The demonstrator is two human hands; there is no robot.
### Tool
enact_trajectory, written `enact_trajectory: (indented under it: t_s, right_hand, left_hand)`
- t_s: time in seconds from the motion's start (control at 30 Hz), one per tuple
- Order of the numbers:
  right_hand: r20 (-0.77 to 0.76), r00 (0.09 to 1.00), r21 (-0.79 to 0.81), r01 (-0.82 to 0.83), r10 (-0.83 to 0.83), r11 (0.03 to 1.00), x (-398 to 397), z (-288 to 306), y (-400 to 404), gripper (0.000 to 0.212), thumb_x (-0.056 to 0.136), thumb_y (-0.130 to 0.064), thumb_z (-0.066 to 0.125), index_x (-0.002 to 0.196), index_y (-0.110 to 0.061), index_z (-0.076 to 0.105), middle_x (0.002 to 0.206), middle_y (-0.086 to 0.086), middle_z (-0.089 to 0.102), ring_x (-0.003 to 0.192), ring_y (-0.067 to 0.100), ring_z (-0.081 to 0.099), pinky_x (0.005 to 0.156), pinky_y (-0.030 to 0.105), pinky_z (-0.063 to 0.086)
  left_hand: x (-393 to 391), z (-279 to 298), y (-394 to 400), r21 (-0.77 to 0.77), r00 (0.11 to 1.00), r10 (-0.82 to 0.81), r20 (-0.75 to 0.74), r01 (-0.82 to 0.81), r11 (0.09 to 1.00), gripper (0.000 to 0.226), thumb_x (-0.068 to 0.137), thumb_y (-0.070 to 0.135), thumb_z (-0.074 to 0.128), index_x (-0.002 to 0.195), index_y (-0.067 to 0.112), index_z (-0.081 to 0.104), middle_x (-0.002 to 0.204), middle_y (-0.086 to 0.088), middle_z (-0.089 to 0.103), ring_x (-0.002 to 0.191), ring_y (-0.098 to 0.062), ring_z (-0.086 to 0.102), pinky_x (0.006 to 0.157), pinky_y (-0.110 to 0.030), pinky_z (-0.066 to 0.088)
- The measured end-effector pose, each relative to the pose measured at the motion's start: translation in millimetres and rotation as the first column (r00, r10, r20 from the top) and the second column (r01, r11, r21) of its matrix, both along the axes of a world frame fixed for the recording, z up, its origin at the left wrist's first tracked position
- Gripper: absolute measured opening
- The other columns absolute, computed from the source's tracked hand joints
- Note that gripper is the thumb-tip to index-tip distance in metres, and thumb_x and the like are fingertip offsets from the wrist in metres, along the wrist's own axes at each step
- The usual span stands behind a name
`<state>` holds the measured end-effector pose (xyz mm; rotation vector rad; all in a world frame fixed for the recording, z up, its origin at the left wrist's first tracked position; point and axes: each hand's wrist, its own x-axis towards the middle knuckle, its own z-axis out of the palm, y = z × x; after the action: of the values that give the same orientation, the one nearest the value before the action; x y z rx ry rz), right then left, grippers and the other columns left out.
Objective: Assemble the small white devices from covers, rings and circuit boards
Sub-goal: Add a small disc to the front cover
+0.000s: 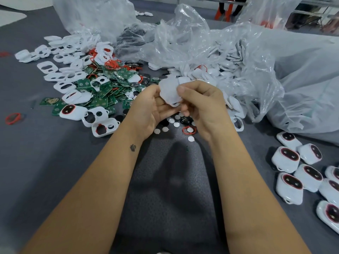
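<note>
Both hands meet at the middle of the head view around one white device cover [169,92]. My left hand [148,109] cradles it from below with curled fingers. My right hand [200,105] grips its right side, thumb pressed on its face. The cover's underside is hidden by my fingers. White front covers with openings [64,77] lie spread at the left, beside a heap of green circuit boards [102,92] and red rings [111,64]. Several assembled white devices [291,173] with red-ringed dark faces lie at the right.
Crumpled clear plastic bags [201,43] holding more white covers fill the back and right. Small white discs [176,123] and a red ring [189,129] lie on the grey table just below my hands. A lone red ring [12,118] sits far left.
</note>
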<state>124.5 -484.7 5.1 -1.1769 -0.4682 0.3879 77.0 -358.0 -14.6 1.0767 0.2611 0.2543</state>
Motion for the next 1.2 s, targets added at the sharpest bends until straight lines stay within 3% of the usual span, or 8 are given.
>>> enact_trajectory:
  t_s: [0.17,0.4,0.53,0.63,0.83,0.97,1.07,1.2]
  right_hand:
    - [0.049,0.984,-0.075,-0.165,0.169,0.983,-6.2,-1.3,2.2,0.013,0.085,0.004,0.064,0.075,-0.004,0.066,0.059,0.006,0.062,0.043,0.01,0.048,0.041,0.018,0.038]
    - [0.108,0.987,-0.14,-0.101,0.117,0.985,-3.7,-4.7,2.3,0.016,0.085,0.001,0.067,0.074,-0.011,0.069,0.059,0.002,0.063,0.046,0.009,0.049,0.044,0.018,0.039]
    - [0.235,0.97,-0.172,0.11,-0.067,0.979,-3.0,-5.3,3.6,0.018,0.082,0.002,0.07,0.072,-0.013,0.07,0.059,-0.004,0.065,0.05,0.004,0.054,0.048,0.016,0.042]
    - [0.308,0.922,-0.192,0.301,-0.234,0.934,-1.4,-6.4,5.6,0.018,0.08,0.0,0.07,0.071,-0.015,0.071,0.067,-0.004,0.068,0.064,0.006,0.06,0.063,0.018,0.049]
    - [0.048,0.928,-0.106,0.373,-0.37,0.922,2.1,-2.5,3.8,0.014,0.083,0.006,0.063,0.082,-0.007,0.062,0.055,-0.002,0.061,0.049,0.01,0.057,0.049,0.02,0.044]
    - [-0.165,0.945,0.032,0.292,-0.283,0.956,2.0,0.4,4.2,0.026,0.085,0.013,0.048,0.099,-0.008,0.054,0.079,0.016,0.061,0.053,0.015,0.064,0.049,0.019,0.048]
    - [-0.212,0.95,0.037,0.24,-0.227,0.97,2.1,2.0,3.2,0.027,0.086,0.011,0.041,0.092,-0.011,0.054,0.093,0.019,0.059,0.055,0.018,0.066,0.049,0.021,0.049]
    - [-0.165,0.963,0.02,0.218,-0.212,0.976,3.8,1.7,-0.3,0.021,0.089,0.006,0.049,0.077,-0.01,0.05,0.07,0.008,0.059,0.061,0.02,0.068,0.052,0.022,0.048]
  left_hand:
    - [-0.7,5.9,-1.7,-0.025,1.0,0.0,0.0,0.0,1.0,0.038,0.097,0.018,0.036,0.073,0.0,0.061,0.058,-0.011,0.059,0.048,-0.024,0.056,0.049,-0.029,0.051]
    - [1.1,-0.7,2.6,-0.038,1.0,-0.01,-0.007,0.009,0.999,0.052,0.098,0.023,0.039,0.063,0.007,0.074,0.064,-0.008,0.065,0.057,-0.021,0.062,0.059,-0.03,0.054]
    - [2.3,-1.7,3.9,-0.072,0.999,0.012,-0.035,-0.015,0.997,0.038,0.099,0.023,0.042,0.103,-0.004,0.068,0.104,-0.024,0.07,0.095,-0.032,0.068,0.085,-0.039,0.059]
    - [2.7,-0.9,3.6,-0.092,1.0,0.021,-0.024,-0.023,0.996,0.029,0.099,0.02,0.044,0.109,0.0,0.062,0.109,-0.02,0.07,0.093,-0.027,0.071,0.072,-0.034,0.06]
    - [2.1,-0.6,1.2,-0.136,1.0,0.011,0.019,-0.008,0.991,0.021,0.098,0.017,0.05,0.108,0.002,0.062,0.096,-0.015,0.075,0.089,-0.027,0.073,0.069,-0.03,0.059]
    - [1.7,-0.4,1.0,-0.127,0.998,0.056,0.031,-0.052,0.991,0.013,0.095,0.011,0.055,0.098,0.003,0.065,0.09,-0.013,0.075,0.085,-0.022,0.074,0.071,-0.029,0.059]
    - [1.6,1.3,1.1,-0.169,0.994,0.11,0.014,-0.106,0.98,0.01,0.094,0.007,0.057,0.097,0.001,0.064,0.089,-0.015,0.074,0.082,-0.023,0.074,0.069,-0.028,0.059]
    - [1.4,3.2,1.8,-0.188,0.992,0.129,-0.003,-0.127,0.974,0.011,0.094,0.005,0.056,0.098,-0.002,0.063,0.095,-0.02,0.073,0.083,-0.025,0.074,0.069,-0.029,0.059]
